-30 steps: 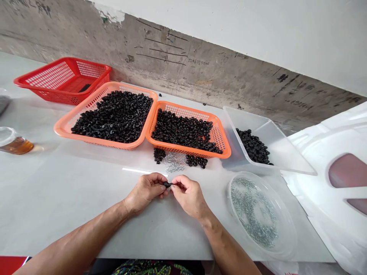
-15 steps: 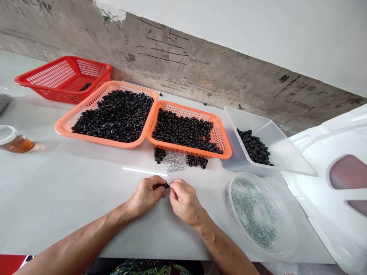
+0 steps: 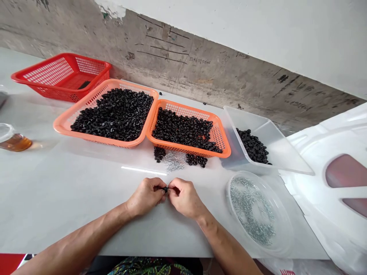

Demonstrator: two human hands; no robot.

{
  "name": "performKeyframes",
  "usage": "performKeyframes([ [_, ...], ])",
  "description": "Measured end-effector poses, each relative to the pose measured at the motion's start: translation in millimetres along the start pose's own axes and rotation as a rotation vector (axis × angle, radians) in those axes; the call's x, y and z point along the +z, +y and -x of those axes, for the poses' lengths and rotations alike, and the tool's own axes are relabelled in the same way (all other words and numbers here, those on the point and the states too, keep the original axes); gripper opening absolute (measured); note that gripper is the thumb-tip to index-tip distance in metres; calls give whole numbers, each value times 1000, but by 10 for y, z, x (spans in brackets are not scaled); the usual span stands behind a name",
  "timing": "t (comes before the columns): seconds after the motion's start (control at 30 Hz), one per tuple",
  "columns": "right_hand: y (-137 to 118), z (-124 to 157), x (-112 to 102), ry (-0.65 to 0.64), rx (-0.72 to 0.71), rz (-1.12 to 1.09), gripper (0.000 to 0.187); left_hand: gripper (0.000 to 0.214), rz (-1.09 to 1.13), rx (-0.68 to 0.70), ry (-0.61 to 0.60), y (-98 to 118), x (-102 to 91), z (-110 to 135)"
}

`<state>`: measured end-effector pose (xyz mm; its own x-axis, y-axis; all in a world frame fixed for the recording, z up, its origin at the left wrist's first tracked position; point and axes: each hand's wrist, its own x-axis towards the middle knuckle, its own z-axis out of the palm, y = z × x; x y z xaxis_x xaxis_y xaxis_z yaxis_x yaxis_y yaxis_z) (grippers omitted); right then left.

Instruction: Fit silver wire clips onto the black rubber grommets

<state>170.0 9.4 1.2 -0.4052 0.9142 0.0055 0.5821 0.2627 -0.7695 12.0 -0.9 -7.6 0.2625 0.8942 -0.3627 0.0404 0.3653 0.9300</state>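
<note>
One small, dark piece sits between the two hands, low over the smooth pale-grey bench. The left hand has a narrow grip, thumb and curled fingers pinching the piece; the right hand pinches its other end, partly hiding its shape. Just beyond lies a loose patch of shiny silver beads, flanked by two clusters of black, ring-like parts. Behind stand two orange baskets of perforated plastic, the larger and the smaller, both heaped with black pieces. A translucent round dish of glinting beads rests at the right. Both bare forearms slant inward from the near edge, fingers bent and fingertips almost meeting.
</note>
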Motion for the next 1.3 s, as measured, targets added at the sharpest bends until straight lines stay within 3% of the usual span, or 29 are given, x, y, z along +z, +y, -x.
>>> performKeyframes([
  [0.13,-50,34,85,119,-166,186,13,18,-75,56,52,-10,3,14],
  [0.37,-20,-22,-43,-66,51,-25,10,14,-44,23,-12,-1,9,29],
  [0.53,-57,-23,-17,4,-21,33,14,17,-100,48,7,-5,12,29],
  [0.6,-33,-37,-23,-46,62,-107,11,17,-116,67,-11,19,12,43],
  [0.67,27,-63,-48,-160,194,-377,5,15,-149,86,-26,58,13,60],
  [0.73,101,-94,-73,-259,281,-663,11,14,-197,134,-20,101,12,75],
  [0.87,184,-139,-76,-271,337,-950,26,12,-266,230,30,141,-4,70],
  [0.97,172,-156,-70,-226,365,-961,25,11,-218,184,32,114,-22,30],
  [1.1,137,-145,-110,-173,351,-897,17,13,5,81,-23,63,-37,-25],
  [1.3,64,-100,-175,-94,281,-756,12,14,242,64,-36,25,-40,-46],
])
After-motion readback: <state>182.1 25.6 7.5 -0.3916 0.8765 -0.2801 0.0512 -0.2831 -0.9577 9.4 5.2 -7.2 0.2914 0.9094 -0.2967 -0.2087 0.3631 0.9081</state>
